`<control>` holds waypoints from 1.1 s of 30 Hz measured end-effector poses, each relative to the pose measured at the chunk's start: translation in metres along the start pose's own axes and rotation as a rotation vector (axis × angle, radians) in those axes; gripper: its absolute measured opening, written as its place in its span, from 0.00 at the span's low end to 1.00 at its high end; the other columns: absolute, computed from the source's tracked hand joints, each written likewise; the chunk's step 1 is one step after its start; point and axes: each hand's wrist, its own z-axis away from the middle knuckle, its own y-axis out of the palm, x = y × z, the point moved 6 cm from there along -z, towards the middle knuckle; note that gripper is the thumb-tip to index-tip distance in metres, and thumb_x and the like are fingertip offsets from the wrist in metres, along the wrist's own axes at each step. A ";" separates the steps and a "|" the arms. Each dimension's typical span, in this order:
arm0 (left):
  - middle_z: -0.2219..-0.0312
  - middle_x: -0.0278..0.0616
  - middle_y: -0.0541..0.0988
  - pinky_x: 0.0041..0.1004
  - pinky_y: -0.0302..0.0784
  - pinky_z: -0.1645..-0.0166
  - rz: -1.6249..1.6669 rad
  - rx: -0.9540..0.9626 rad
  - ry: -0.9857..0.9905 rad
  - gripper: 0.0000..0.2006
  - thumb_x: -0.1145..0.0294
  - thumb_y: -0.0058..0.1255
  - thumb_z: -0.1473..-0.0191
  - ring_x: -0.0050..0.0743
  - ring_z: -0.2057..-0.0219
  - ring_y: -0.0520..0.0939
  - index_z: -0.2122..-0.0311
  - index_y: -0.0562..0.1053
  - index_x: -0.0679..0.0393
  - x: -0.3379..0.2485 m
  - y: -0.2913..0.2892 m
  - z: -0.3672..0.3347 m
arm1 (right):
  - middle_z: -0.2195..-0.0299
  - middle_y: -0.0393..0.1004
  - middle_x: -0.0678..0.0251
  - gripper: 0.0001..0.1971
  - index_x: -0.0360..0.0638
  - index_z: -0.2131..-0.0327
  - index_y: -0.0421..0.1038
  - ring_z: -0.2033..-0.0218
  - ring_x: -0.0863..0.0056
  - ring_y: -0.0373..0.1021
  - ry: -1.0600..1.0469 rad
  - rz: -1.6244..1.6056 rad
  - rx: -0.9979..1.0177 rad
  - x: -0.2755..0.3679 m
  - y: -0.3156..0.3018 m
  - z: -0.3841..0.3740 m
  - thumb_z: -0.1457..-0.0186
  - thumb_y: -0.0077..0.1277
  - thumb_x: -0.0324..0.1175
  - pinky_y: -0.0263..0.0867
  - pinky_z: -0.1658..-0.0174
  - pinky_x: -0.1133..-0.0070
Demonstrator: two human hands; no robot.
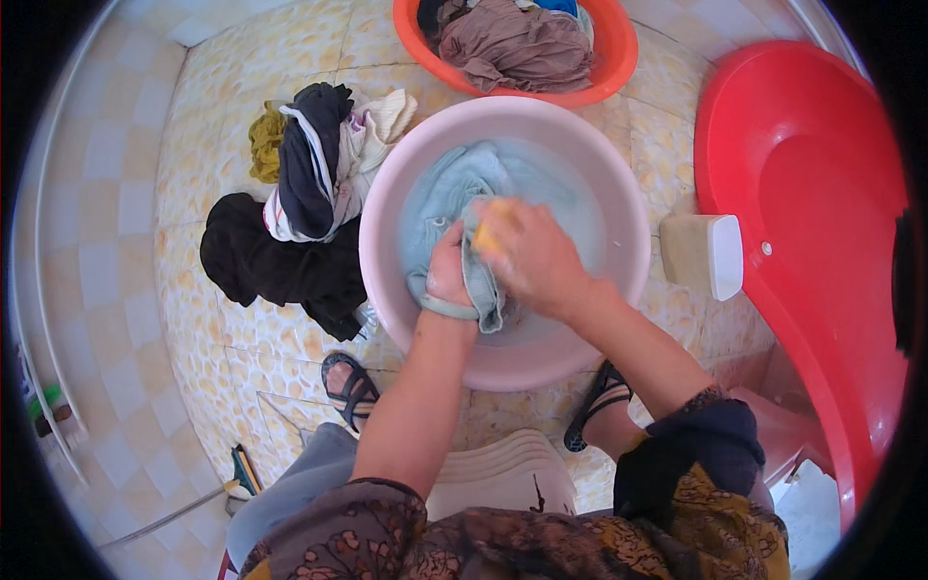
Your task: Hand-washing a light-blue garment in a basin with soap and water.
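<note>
Over a pink basin [633,242] of cloudy water, my left hand [447,269] grips a pale blue-green garment [481,295], part of which drapes across my wrist. More of the same cloth lies in the water beyond my hands. My right hand [536,256] is closed round a yellow bar of soap [493,226] and presses it to the raised cloth. Both hands are close together near the basin's middle. Motion blurs the right fingers slightly.
An orange basin [623,58] heaped with clothes stands beyond. Black clothing [261,256] and a dark and white bundle [314,159] lie on the tiled floor to the left. At right are a white rectangular container [725,258] and a large red tub [812,174].
</note>
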 end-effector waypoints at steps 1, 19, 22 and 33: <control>0.52 0.45 0.69 0.35 0.64 0.45 -0.129 0.029 0.046 0.26 0.53 0.21 0.38 0.39 0.50 0.70 0.44 0.58 0.61 0.000 -0.002 -0.001 | 0.56 0.65 0.53 0.22 0.47 0.47 0.60 0.58 0.53 0.63 -0.255 0.103 0.032 0.015 0.002 0.007 0.45 0.44 0.40 0.62 0.56 0.64; 0.45 0.54 0.61 0.37 0.57 0.41 0.019 0.146 -0.118 0.48 0.29 0.19 0.50 0.47 0.45 0.63 0.42 0.52 0.71 0.020 0.016 0.005 | 0.58 0.66 0.52 0.13 0.43 0.64 0.70 0.62 0.58 0.65 -0.181 0.406 -0.117 -0.059 0.014 -0.010 0.50 0.44 0.40 0.61 0.57 0.63; 0.45 0.55 0.61 0.38 0.56 0.41 -0.011 0.181 -0.118 0.49 0.29 0.18 0.50 0.48 0.44 0.63 0.42 0.52 0.72 0.010 0.021 0.005 | 0.61 0.68 0.58 0.20 0.42 0.53 0.66 0.60 0.62 0.66 0.352 -0.033 -0.030 -0.108 0.011 -0.020 0.42 0.39 0.44 0.62 0.56 0.71; 0.47 0.53 0.64 0.40 0.55 0.40 -0.036 -0.067 0.016 0.40 0.37 0.19 0.44 0.49 0.46 0.65 0.44 0.57 0.67 -0.012 -0.005 -0.002 | 0.61 0.68 0.68 0.23 0.45 0.50 0.63 0.66 0.79 0.63 0.786 -0.930 -0.150 -0.091 0.011 0.008 0.42 0.37 0.49 0.62 0.65 0.78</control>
